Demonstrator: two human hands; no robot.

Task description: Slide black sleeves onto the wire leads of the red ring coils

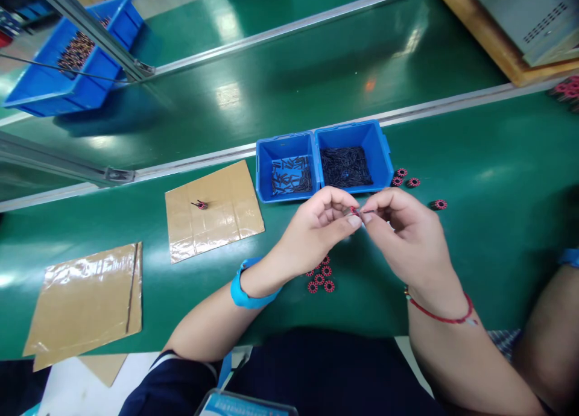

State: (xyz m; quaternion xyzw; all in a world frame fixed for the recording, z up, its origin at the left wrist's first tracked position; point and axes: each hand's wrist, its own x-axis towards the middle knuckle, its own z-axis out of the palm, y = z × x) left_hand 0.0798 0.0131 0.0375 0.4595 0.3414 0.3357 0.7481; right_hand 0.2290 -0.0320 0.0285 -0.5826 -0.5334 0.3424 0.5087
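Just in front of two blue bins, my hands meet fingertip to fingertip. My left hand (319,226) pinches a small red and black ring-shaped part (353,211). A thin dark piece (367,211) is pinched in my right hand (404,232), its end at the red part. Short black pieces lie in the left bin (261,173), and a thicker heap of dark pieces fills the floor of the right bin (383,157). Several red and black rings (319,279) lie on the green table below my hands. More rings (413,182) stand right of the bins.
One part (202,205) with dark prongs rests on a cardboard sheet (217,223). More cardboard (90,295) lies at the left. A metal rail (203,159) runs behind the bins. Another person's arm (549,325) is at the right edge.
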